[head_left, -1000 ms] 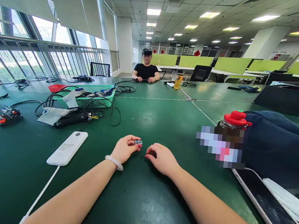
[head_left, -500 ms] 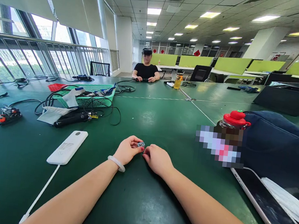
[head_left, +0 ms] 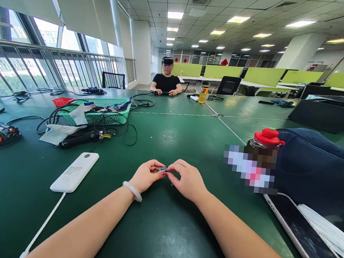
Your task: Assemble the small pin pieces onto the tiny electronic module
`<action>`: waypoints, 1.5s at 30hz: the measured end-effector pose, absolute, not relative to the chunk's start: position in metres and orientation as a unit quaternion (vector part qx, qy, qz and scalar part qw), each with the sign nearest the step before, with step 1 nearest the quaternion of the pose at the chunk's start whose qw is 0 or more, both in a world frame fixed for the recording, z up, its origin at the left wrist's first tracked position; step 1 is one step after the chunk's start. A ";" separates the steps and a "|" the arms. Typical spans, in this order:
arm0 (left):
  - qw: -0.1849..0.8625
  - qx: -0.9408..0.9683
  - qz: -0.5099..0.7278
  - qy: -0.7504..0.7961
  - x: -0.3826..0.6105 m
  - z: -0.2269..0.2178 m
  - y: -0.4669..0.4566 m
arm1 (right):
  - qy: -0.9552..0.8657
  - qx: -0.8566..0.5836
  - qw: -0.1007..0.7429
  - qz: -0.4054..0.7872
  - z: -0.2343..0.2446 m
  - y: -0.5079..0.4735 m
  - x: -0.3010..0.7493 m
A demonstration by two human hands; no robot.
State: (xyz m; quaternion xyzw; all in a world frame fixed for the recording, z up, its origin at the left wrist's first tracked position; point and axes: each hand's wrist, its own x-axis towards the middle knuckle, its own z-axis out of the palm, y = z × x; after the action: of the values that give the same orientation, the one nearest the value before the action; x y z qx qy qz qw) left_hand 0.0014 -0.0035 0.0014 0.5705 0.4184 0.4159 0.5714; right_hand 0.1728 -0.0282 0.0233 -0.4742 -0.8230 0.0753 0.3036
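Between the fingers and thumb of my left hand (head_left: 147, 176) is a small circuit board (head_left: 162, 169), dark with pale bluish parts. The board is tiny in view, so its details do not show. My right hand (head_left: 187, 179) comes in from the other side, with its thumb and index fingertips closed at the board's right end. Its other fingers curl behind, partly hidden. Both hands are just above the green tabletop (head_left: 161, 223), in the middle of the view. A pale bracelet circles my left wrist.
A white power bank (head_left: 74, 172) with a cable lies at left. Behind it is a green basket (head_left: 111, 118) of cables and gloves. At right are a phone (head_left: 306, 233), a red-lidded jar (head_left: 266, 143) and a dark bag (head_left: 316, 174). Another person (head_left: 167, 83) sits across the table.
My right hand has risen slightly and opened out from its curled pose, bringing its fingertips to the board. The board has tilted flatter in my left hand. The view has shifted a little.
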 end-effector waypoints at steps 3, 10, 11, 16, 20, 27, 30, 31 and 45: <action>0.581 0.566 0.418 0.409 0.002 0.005 -0.006 | -0.830 -0.466 0.304 0.049 0.023 -0.030 0.173; 0.569 0.579 0.408 0.416 0.001 0.004 -0.005 | -0.827 -0.474 0.298 0.056 0.024 -0.029 0.174; 0.566 0.581 0.408 0.420 0.001 0.003 -0.004 | -0.824 -0.479 0.295 0.063 0.024 -0.029 0.174; 0.524 0.595 0.415 0.447 -0.001 0.001 0.000 | -0.842 -0.501 0.170 0.105 0.019 -0.029 0.173; 0.516 0.594 0.413 0.459 -0.001 0.002 0.000 | -0.856 -0.494 0.118 0.100 0.008 -0.030 0.163; 0.511 0.595 0.414 0.463 -0.002 -0.003 0.003 | -0.859 -0.490 0.134 0.062 -0.001 -0.027 0.148; 0.501 0.596 0.413 0.472 -0.004 -0.004 0.004 | -0.849 -0.488 0.185 0.081 0.000 -0.025 0.152; 0.500 0.596 0.414 0.472 -0.004 -0.004 0.004 | -0.835 -0.493 0.225 0.096 0.002 -0.024 0.154; 0.595 0.537 0.437 0.408 0.006 0.011 -0.012 | -0.632 -0.452 0.496 0.388 0.003 -0.017 0.156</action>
State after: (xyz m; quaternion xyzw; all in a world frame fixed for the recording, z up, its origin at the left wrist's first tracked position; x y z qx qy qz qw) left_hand 0.0063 -0.0116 0.0111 0.5374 0.4077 0.4372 0.5948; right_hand 0.1561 -0.0175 0.0028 -0.4519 -0.6323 0.3877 0.4957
